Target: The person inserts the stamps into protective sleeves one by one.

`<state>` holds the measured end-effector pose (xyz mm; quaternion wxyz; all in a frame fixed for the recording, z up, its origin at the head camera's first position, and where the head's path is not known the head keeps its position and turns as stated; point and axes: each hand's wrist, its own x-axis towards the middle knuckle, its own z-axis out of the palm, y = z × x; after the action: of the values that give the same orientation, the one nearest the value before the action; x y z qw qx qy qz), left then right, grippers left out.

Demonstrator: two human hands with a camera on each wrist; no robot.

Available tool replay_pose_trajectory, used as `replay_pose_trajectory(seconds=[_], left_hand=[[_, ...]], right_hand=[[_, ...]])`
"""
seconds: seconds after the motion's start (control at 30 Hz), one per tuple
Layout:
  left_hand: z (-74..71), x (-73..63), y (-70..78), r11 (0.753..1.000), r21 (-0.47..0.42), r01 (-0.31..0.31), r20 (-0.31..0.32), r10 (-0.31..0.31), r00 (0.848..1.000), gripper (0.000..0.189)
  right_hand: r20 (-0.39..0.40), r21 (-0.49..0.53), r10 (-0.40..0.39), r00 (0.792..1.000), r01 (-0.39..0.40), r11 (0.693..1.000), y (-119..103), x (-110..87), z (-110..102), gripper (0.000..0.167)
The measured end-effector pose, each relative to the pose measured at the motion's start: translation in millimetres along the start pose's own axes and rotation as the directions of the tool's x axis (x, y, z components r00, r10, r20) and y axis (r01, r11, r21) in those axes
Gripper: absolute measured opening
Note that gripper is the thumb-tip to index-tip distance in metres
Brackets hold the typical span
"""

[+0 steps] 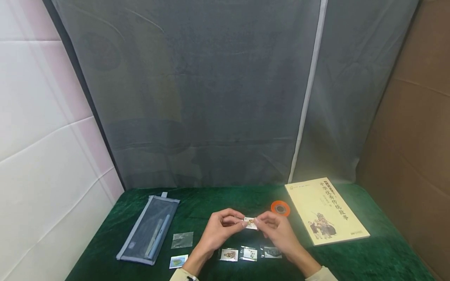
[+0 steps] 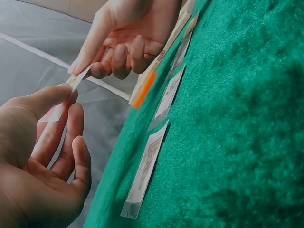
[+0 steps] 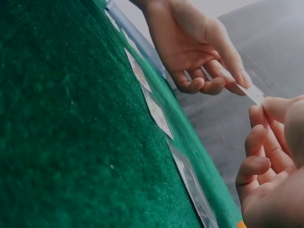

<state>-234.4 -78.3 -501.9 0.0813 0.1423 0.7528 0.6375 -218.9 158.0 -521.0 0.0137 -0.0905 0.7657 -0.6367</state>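
Note:
Both hands meet over the table around a small stamp (image 1: 250, 223) with a printed picture. My left hand (image 1: 218, 231) pinches its left side between thumb and fingertips. The right side is pinched by my right hand (image 1: 281, 233). In the left wrist view, a translucent plastic edge (image 2: 56, 114) shows by the left fingers. Below the hands lie three stamps in clear sleeves: a left one (image 1: 229, 255), a middle one (image 1: 250, 254) and a dark one (image 1: 272, 252) beside the right wrist. A blue-green stamp (image 1: 178, 261) lies by the left forearm, with a flat clear sleeve (image 1: 182, 240) behind it.
A blue mesh zip pouch (image 1: 140, 234) with pens inside lies at the left. Beyond the right hand is a round orange object (image 1: 280, 208) with a grey centre. A yellow book (image 1: 327, 210) lies at the right on the green cloth (image 1: 383, 249). Grey fabric (image 1: 211, 97) hangs behind.

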Motion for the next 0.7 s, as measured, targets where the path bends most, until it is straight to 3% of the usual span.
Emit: replay_pose_trajectory(seconds=[0.27,0.7], left_hand=[[-1.2,0.1,-0.6,1.000,-0.009,0.003,-0.029,-0.004,1.000,0.028],[0.9,-0.4,2.5,1.000,0.011,0.003,0.007,-0.003,1.000,0.027]], right_hand=[[0.049,0.006,0.004,0.999,-0.004,1.000,-0.9,0.0,-0.2,0.023],[0.054,0.006,-0.004,0.999,0.004,1.000,-0.2,0.1,0.0,0.020]])
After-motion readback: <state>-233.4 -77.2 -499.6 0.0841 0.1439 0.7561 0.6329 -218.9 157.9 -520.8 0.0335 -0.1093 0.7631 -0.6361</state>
